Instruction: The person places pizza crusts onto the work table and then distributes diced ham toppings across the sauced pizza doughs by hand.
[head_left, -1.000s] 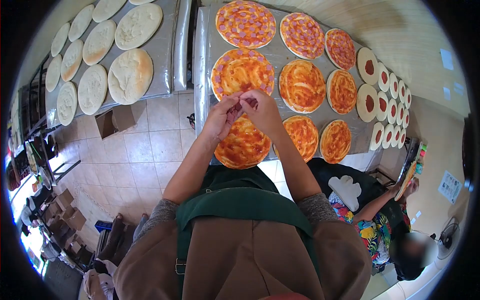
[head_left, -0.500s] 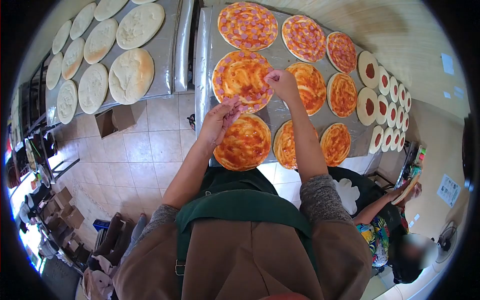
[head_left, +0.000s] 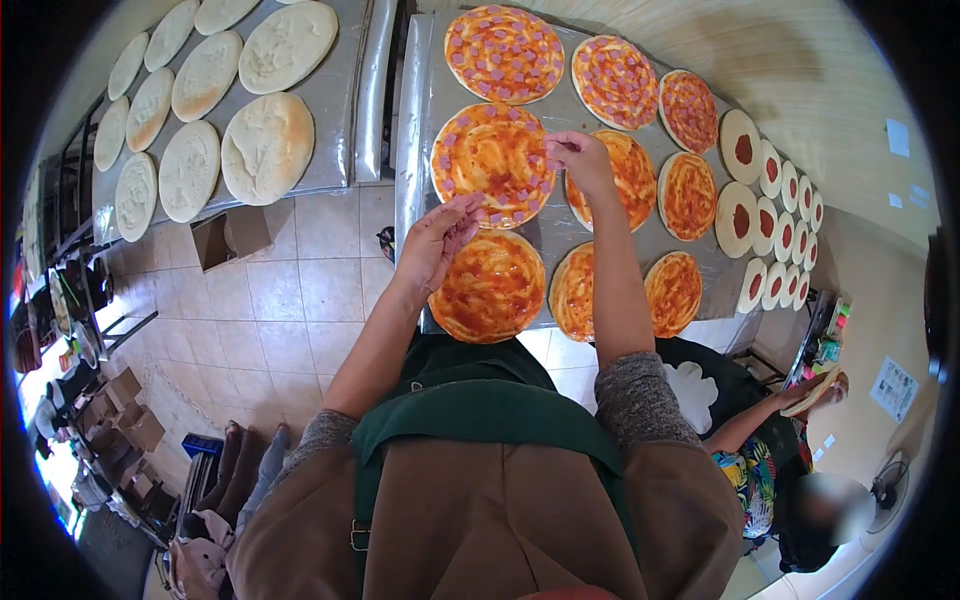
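Below me lies a sauced pizza base with pink ham cubes set around its rim and mostly bare sauce in its middle. My left hand is curled at its lower left edge, with pink ham cubes seeming to show at the fingers. Over the right rim, my right hand has its fingertips pinched together; whatever they hold is too small to make out. Nearest me is a base with sauce only, just under my left hand. Another sauced base lies partly behind my right forearm.
Pizzas dotted with ham line the far side of the metal table. Rightward are bases with a central sauce spot. Plain bases cover a second table at left. At lower right a co-worker holds a flat base.
My right hand has shifted a little to the right, from above the pizza's rim to its edge, still pinched. My left hand stays nearly in place. The co-worker's base has tilted flatter.
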